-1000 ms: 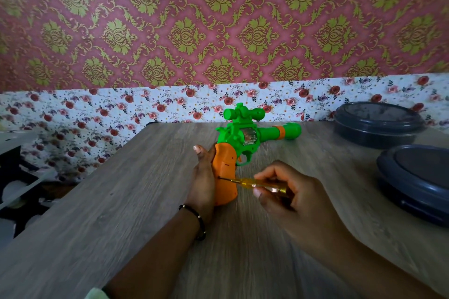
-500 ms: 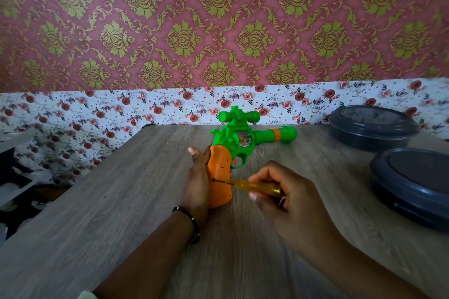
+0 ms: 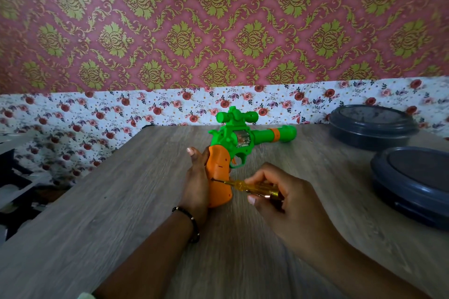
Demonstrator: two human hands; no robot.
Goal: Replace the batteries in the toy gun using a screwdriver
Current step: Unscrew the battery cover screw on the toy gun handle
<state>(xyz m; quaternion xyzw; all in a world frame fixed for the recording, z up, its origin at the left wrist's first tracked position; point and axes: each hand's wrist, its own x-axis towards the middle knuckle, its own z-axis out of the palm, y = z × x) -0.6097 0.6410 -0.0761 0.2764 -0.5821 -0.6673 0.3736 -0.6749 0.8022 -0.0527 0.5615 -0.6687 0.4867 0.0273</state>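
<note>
A green toy gun (image 3: 234, 139) with an orange grip (image 3: 220, 173) stands upright on the wooden table (image 3: 121, 201), barrel pointing right. My left hand (image 3: 196, 182) is wrapped around the back of the orange grip and steadies it. My right hand (image 3: 284, 198) pinches a screwdriver (image 3: 247, 185) with a clear yellow handle. Its metal tip touches the side of the grip near the lower half. The rear side of the grip is hidden by my left hand.
Two dark grey round lidded containers stand on the right: one at the back (image 3: 371, 126), one nearer at the table's right edge (image 3: 413, 184). A patterned wall rises behind the table. Dark shelving (image 3: 14, 177) lies beyond the left table edge.
Both hands and the gun keep the same pose, with the screwdriver tip staying on the grip. Only the view has shifted slightly.
</note>
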